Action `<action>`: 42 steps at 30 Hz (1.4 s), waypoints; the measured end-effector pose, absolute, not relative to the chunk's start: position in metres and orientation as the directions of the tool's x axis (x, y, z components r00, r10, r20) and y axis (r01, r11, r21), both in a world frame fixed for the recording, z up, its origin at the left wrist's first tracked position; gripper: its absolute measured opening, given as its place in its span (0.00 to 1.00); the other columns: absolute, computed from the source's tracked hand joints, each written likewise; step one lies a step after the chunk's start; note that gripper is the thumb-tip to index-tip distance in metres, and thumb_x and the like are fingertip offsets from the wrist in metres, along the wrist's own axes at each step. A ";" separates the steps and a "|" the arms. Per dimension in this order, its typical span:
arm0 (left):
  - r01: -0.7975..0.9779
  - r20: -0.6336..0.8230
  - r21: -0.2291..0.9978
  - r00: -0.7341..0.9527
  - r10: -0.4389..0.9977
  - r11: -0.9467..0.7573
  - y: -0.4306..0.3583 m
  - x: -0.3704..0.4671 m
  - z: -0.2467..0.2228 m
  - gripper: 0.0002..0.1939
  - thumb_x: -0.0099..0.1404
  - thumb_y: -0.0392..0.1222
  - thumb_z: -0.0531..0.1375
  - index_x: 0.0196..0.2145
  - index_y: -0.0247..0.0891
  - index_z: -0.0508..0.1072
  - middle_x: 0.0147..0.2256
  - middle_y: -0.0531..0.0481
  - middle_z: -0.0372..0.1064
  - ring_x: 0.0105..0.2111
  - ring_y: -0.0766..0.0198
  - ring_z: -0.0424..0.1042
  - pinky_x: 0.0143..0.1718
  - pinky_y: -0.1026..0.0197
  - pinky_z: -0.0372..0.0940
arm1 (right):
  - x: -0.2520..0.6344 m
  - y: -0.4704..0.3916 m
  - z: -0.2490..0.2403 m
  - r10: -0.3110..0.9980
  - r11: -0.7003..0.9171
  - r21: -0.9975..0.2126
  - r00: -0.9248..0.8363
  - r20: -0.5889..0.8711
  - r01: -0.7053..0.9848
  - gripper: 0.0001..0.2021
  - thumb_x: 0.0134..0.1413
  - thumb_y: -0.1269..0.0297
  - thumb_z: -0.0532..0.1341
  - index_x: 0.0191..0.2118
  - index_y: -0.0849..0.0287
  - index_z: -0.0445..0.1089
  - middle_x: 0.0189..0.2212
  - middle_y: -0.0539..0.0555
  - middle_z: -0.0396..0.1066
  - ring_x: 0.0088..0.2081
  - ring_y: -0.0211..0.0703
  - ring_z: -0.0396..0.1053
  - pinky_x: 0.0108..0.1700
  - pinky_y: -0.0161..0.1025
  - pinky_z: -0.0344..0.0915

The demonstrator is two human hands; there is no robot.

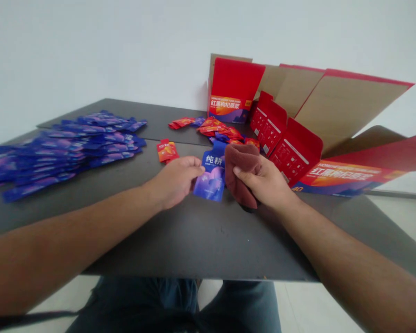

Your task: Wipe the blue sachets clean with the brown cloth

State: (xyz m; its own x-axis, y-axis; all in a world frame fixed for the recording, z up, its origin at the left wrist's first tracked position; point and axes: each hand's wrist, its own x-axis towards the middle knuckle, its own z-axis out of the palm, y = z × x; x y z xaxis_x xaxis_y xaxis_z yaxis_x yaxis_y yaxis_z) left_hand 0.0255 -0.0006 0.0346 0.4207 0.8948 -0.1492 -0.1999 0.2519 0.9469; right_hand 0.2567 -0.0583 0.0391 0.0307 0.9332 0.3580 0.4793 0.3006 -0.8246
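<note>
- The left hand point(180, 181) pinches one blue sachet point(210, 185) above the counter point(201, 240).
- The right hand point(272, 182), close beside, is clamped on a brown cloth point(241, 173).
- Beyond, red and blue sachets point(225, 129) lie near the boxes point(229, 90); which are handled already, I cannot tell.
- A bigger blue pile point(86, 143) lies leftward.

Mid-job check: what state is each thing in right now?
Left hand: gripping the blue pouch's edge
Blue pouch: upright, printed side showing; seal unclear
Right hand: closed on the brown cloth
Brown cloth: bunched
Blue packets at left: piled, overlapping
Mixed packets beyond the hands: loosely heaped
Rear carton: flap raised
Right carton: open
</note>
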 end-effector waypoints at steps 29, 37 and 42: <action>0.172 0.033 0.974 0.538 0.842 -0.148 -0.003 0.010 0.013 0.10 0.69 0.44 0.63 0.30 0.39 0.71 0.27 0.54 0.69 0.27 0.66 0.65 0.29 0.63 0.61 | 0.235 -0.088 0.048 0.786 0.535 -0.146 -0.427 0.447 0.832 0.05 0.60 0.70 0.64 0.39 0.53 0.68 0.37 0.56 0.74 0.38 0.50 0.75 0.38 0.45 0.73; 0.099 -0.073 0.995 0.623 0.779 0.015 -0.003 0.011 0.008 0.09 0.66 0.43 0.65 0.32 0.40 0.68 0.27 0.52 0.72 0.26 0.64 0.73 0.30 0.61 0.69 | 0.243 -0.083 0.050 0.767 0.482 -0.100 -0.364 0.529 0.871 0.07 0.59 0.69 0.65 0.41 0.53 0.69 0.38 0.58 0.76 0.39 0.54 0.77 0.38 0.47 0.73; 0.117 0.020 0.988 0.564 0.826 -0.104 -0.003 0.011 0.009 0.11 0.67 0.42 0.65 0.30 0.39 0.68 0.26 0.55 0.68 0.26 0.68 0.67 0.28 0.65 0.62 | 0.236 -0.088 0.049 0.742 0.621 -0.125 -0.528 0.413 0.774 0.09 0.61 0.72 0.63 0.46 0.55 0.72 0.41 0.57 0.77 0.41 0.52 0.78 0.41 0.45 0.75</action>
State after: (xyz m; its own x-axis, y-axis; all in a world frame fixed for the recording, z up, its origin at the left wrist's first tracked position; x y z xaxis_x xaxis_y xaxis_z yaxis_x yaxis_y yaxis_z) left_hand 0.0105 -0.0026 0.0085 0.5635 0.8258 0.0204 0.1166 -0.1040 0.9877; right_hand 0.2358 -0.0880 0.0486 -0.5284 0.7417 0.4131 0.7738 0.6209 -0.1252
